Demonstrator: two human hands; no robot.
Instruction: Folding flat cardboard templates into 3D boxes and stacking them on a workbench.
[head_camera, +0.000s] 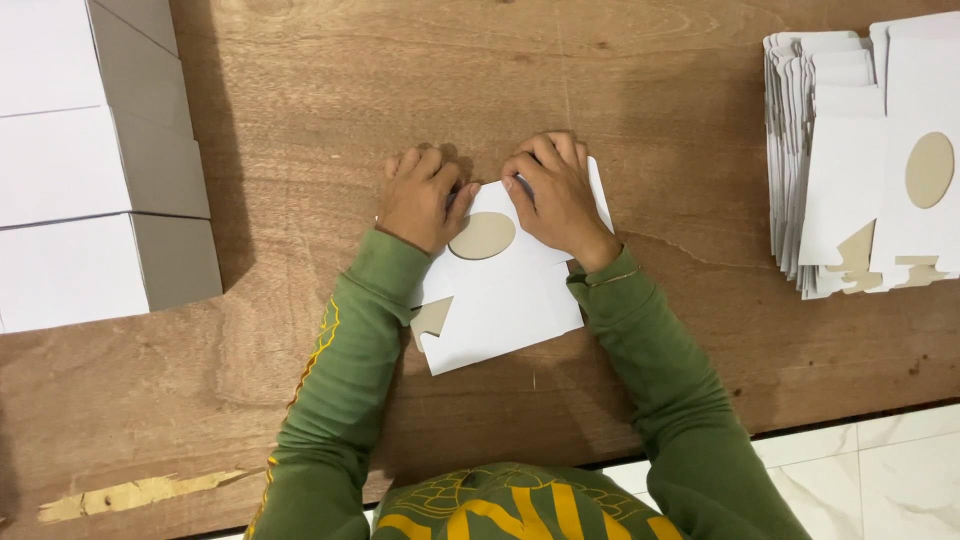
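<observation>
A flat white cardboard box blank (505, 300) with an oval cut-out (482, 236) lies on the wooden table (300, 110) in front of me. My left hand (420, 195) presses with curled fingers on the blank's upper left part. My right hand (555, 190) presses on its upper right part, fingers bent over a fold of the card. Both hands sit side by side at the blank's far edge. My green sleeves cover the blank's side edges.
A stack of the same flat white blanks (860, 160) lies at the right of the table. Assembled white boxes (95, 170) are stacked at the left. The table's near edge runs above a white tiled floor (880, 470).
</observation>
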